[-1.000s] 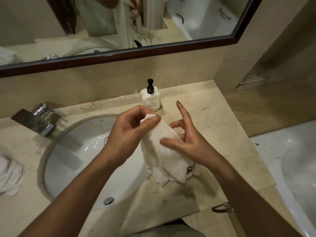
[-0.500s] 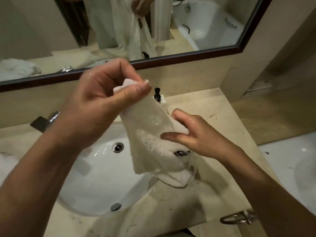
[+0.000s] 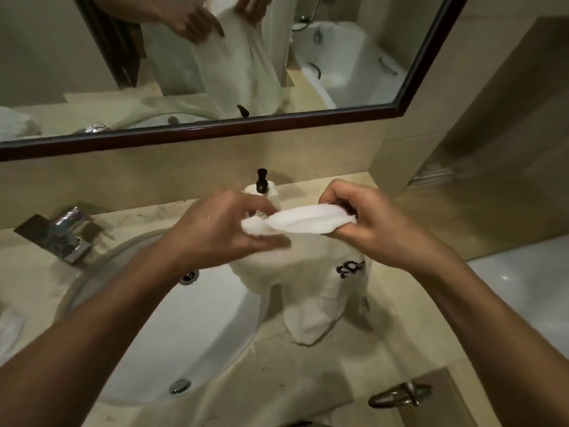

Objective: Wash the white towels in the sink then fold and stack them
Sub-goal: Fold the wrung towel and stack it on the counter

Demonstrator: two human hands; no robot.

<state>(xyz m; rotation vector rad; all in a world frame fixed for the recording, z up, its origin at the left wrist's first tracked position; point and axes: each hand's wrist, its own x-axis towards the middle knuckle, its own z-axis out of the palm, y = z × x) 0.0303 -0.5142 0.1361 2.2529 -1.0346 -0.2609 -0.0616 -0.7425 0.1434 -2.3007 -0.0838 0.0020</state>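
I look down past my two arms at the sink (image 3: 101,359), white and round, set in the counter (image 3: 308,380) close to me. Above its right edge I hold the towel (image 3: 308,291) up in the air. It is small, white and soft, with a dark mark sewn on one side. I think it is wet, so it will feel a bit heavy for its size and it will droop. It bends any way I pull it, and it will not break. The best place to hold it is along the top edge, near the two corners, so the rest can fall flat.

My left hand (image 3: 221,229) pinches one end of the top edge. The thumb is under and the fingers are curled over, with a little bunch of cloth poking out. My right hand (image 3: 369,223) grips the other end, with the fingers curled tight round the corner. The top edge is pulled in a band between my two hands. The rest hangs below my fingers, and its low tip comes down close to the counter; I cannot tell if it touches.

Farther back a soap bottle (image 3: 261,188) stands just behind my left hand. The tap (image 3: 66,235) is off to the left. Past that is the mirror (image 3: 400,57).
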